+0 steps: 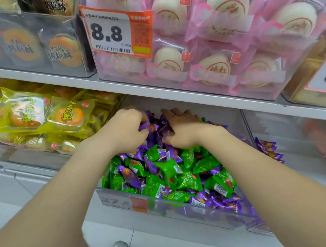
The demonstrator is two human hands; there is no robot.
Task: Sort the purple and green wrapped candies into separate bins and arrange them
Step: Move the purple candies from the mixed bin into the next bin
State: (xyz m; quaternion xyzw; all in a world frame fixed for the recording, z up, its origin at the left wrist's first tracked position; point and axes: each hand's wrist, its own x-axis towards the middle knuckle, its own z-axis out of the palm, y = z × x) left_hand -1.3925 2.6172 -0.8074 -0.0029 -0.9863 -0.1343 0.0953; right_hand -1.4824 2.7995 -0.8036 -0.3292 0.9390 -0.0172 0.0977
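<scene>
One clear bin [210, 219]: green candies [170, 170] and purple candies [226, 199] mixed | left hand [125, 128], right hand [181, 130] clutch purple ones

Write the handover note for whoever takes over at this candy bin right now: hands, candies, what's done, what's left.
Left hand: grips purple candies at the back of the clear bin.
Right hand: beside it, also holds purple wrappers.
Candies: green candies and purple ones lie mixed through the bin's middle and front; a few purple ones sit in the neighbouring bin on the right.
Done: little, the pile is mixed.
Left: separate the colours, then arrange them.
</scene>
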